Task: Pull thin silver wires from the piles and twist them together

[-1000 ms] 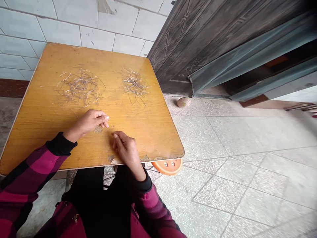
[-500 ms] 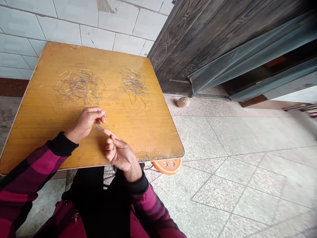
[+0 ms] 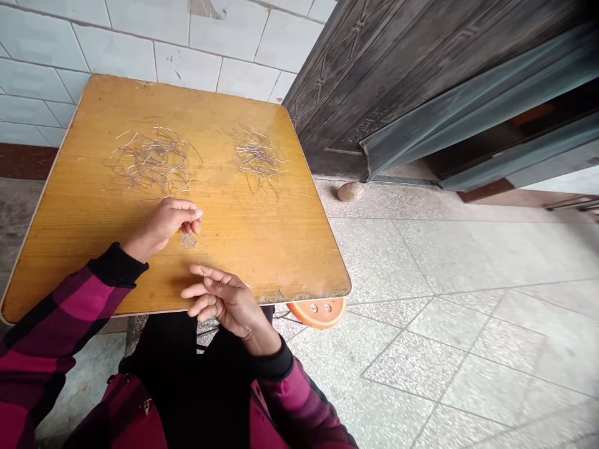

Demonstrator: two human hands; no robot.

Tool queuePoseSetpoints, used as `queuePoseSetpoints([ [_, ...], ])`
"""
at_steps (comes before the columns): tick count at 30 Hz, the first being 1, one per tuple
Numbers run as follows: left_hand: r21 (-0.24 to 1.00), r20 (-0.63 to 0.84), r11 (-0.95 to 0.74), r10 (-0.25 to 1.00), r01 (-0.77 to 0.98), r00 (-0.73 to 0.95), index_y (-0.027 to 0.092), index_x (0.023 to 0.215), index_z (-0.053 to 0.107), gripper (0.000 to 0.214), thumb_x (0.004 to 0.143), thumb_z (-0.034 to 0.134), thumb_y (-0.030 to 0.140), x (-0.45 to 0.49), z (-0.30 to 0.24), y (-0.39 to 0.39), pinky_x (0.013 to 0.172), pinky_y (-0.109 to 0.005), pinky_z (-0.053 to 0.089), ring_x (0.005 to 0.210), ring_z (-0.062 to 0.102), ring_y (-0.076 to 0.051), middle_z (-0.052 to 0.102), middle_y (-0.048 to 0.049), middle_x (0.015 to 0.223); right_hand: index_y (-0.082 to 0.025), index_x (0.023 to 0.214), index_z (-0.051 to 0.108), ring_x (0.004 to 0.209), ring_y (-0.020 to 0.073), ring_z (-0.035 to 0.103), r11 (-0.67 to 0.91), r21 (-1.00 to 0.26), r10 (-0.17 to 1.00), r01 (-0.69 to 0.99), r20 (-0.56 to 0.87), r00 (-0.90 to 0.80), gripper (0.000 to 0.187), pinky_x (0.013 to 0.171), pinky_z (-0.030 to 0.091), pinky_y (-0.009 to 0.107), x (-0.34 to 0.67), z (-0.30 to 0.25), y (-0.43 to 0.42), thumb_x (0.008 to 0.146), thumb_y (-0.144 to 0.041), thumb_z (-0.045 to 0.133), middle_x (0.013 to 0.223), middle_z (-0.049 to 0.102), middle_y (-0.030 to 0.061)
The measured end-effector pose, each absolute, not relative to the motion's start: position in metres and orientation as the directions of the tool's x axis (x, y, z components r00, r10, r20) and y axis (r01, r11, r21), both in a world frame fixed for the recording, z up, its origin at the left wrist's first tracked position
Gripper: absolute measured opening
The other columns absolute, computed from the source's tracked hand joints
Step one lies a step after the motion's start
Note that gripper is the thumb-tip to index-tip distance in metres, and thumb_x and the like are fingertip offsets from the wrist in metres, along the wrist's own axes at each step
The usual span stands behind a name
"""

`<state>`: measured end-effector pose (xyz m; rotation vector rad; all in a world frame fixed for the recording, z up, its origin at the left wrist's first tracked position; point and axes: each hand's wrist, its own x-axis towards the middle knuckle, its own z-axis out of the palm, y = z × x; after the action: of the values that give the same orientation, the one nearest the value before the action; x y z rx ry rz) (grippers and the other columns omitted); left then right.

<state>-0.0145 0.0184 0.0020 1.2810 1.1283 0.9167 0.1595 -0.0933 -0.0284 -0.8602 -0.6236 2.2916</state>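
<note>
Left hand (image 3: 163,227) low over the table (image 3: 285,249), thumb and fingertips pinched together, though whether on a strand too fine to see, impossible to tell; just below those fingertips, a small heap of clippings (image 3: 188,241), close enough for the pinch to work straight over it; right hand (image 3: 224,302) nearer the table's front edge, fingers loosely apart and slightly curled, a thin wire (image 3: 201,268) seemingly just by the forefinger, contact too faint to judge; both forearms close in to the body, apparently for steadiness in fine work; farther up the table, two loose tangles of wire, the larger (image 3: 152,163) to the left, the smaller (image 3: 259,159) to the right, well apart, as if kept sorted; left hand between the heap and the larger tangle; beyond the table, a tiled wall (image 3: 140,43) and, to the right, a dark door (image 3: 412,81); past the front edge, an orange stool (image 3: 318,313); on the floor near the door, a small round object (image 3: 350,191).
</note>
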Motion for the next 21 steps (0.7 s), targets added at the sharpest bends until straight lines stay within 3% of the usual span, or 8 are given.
queuePoseSetpoints([
  [4, 0.977, -0.145, 0.078, 0.927, 0.200, 0.345, 0.015, 0.055, 0.062, 0.027, 0.078, 0.060, 0.028, -0.012, 0.002, 0.020, 0.057, -0.025, 0.041, 0.052, 0.051, -0.011, 0.063, -0.0037, 0.057, -0.019, 0.108, 0.054, 0.062, 0.0107, 0.069, -0.404, -0.906, 0.864, -0.128, -0.331, -0.380, 0.025, 0.058, 0.057, 0.023, 0.164, -0.026, -0.098, 0.090, -0.035, 0.060, 0.085, 0.072, 0.0018],
  [7, 0.973, -0.124, 0.050, 0.937, 0.226, 0.327, 0.015, 0.056, 0.063, 0.025, 0.079, 0.059, 0.024, -0.009, 0.000, 0.021, 0.058, -0.025, 0.042, 0.053, 0.051, -0.011, 0.063, -0.0031, 0.058, -0.019, 0.098, 0.055, 0.059, 0.0102, 0.064, -0.117, -0.960, 0.949, 0.253, -0.184, -0.257, 0.010, 0.059, 0.053, 0.022, 0.165, -0.022, -0.099, 0.092, -0.027, 0.053, 0.076, 0.068, 0.0001],
  [9, 0.973, -0.120, 0.050, 0.944, 0.227, 0.307, 0.015, 0.055, 0.063, 0.025, 0.079, 0.059, 0.021, -0.008, -0.002, 0.021, 0.057, -0.025, 0.042, 0.052, 0.051, -0.010, 0.062, -0.0023, 0.056, -0.018, 0.094, 0.059, 0.058, 0.0109, 0.062, 0.046, -0.876, 0.960, 0.480, -0.094, -0.262, 0.010, 0.060, 0.049, 0.022, 0.163, -0.020, -0.099, 0.092, -0.021, 0.050, 0.070, 0.066, 0.0000],
  [12, 0.972, -0.125, 0.061, 0.951, 0.227, 0.283, 0.015, 0.053, 0.061, 0.026, 0.078, 0.057, 0.018, -0.007, -0.002, 0.020, 0.056, -0.024, 0.041, 0.051, 0.051, -0.010, 0.061, -0.0013, 0.054, -0.016, 0.096, 0.065, 0.065, 0.0127, 0.062, 0.228, -0.709, 0.948, 0.668, 0.005, -0.318, 0.018, 0.063, 0.046, 0.022, 0.160, -0.018, -0.096, 0.093, -0.018, 0.048, 0.074, 0.067, 0.0031],
  [21, 0.964, -0.148, 0.061, 0.933, 0.260, 0.329, 0.015, 0.051, 0.058, 0.024, 0.075, 0.056, 0.012, -0.004, -0.005, 0.021, 0.054, -0.023, 0.039, 0.047, 0.049, -0.009, 0.057, 0.0003, 0.050, -0.020, 0.101, 0.070, 0.067, 0.0118, 0.059, 0.507, -0.279, 0.846, 0.816, -0.024, -0.533, 0.022, 0.056, 0.034, 0.024, 0.159, -0.010, -0.086, 0.097, -0.019, 0.048, 0.084, 0.067, 0.0027],
])
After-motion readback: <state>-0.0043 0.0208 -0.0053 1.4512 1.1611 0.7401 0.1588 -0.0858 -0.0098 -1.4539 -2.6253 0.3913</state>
